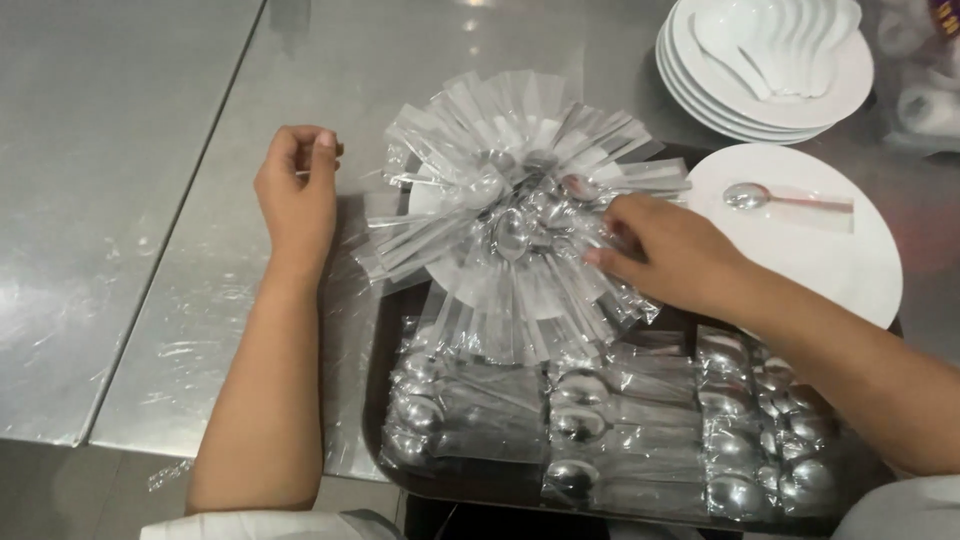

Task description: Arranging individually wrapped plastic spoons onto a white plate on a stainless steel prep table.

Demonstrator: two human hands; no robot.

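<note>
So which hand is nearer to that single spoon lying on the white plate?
The right hand. It rests on the fan of wrapped spoons, just left of the plate holding the single spoon. The left hand is curled on the steel table, far across the fan.

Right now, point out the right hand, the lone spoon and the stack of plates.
right hand point(672, 252), head view, back of the hand.
lone spoon point(745, 196), head view, its bowl.
stack of plates point(700, 105), head view, left rims.

The right hand point(665, 250) hides part of the wrapped spoon fan point(515, 215), and the near picture edge cuts off the dark tray point(385, 470).
</note>
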